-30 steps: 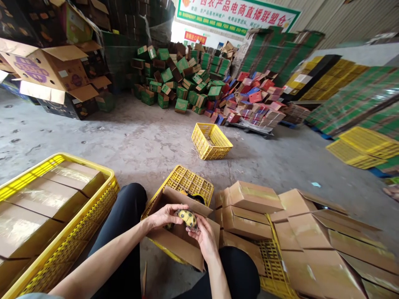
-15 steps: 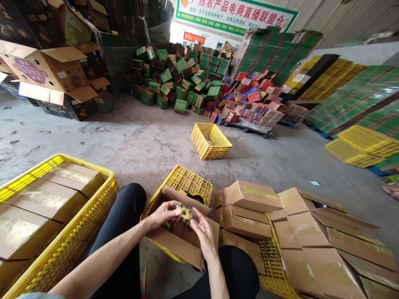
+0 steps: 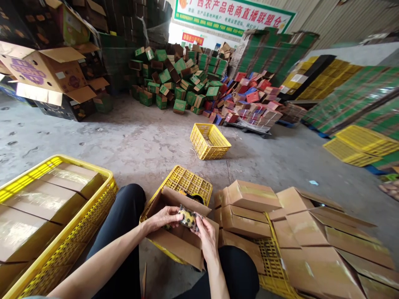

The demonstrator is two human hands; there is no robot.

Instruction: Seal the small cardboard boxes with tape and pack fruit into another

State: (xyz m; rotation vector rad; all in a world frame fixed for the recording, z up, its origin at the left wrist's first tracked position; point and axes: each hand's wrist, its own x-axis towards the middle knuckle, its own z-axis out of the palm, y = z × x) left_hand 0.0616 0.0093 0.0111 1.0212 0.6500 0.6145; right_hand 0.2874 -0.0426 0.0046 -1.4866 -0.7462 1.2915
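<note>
Between my two hands is a small clear-plastic packet with a yellow, black-spotted pattern. The fingers of my left hand pinch its left end. My right hand grips its right end with thumb and fingertips. Both hands are over an open cardboard box whose flaps are spread. Something greenish shows inside the box under my left hand, mostly hidden. The box rests on an upturned yellow plastic crate between my knees. Behind the box's far flap lies a black and yellow rounded thing, partly covered.
Taped cartons fill a yellow crate at my left. More cartons are stacked on my right, some with raised flaps. A yellow crate stands on the floor ahead. Farther back are heaps of green boxes and red boxes.
The packet has turned, its right end tilting lower, and sits slightly farther right. My right hand has shifted a little right and down; my left still pinches the other end.
</note>
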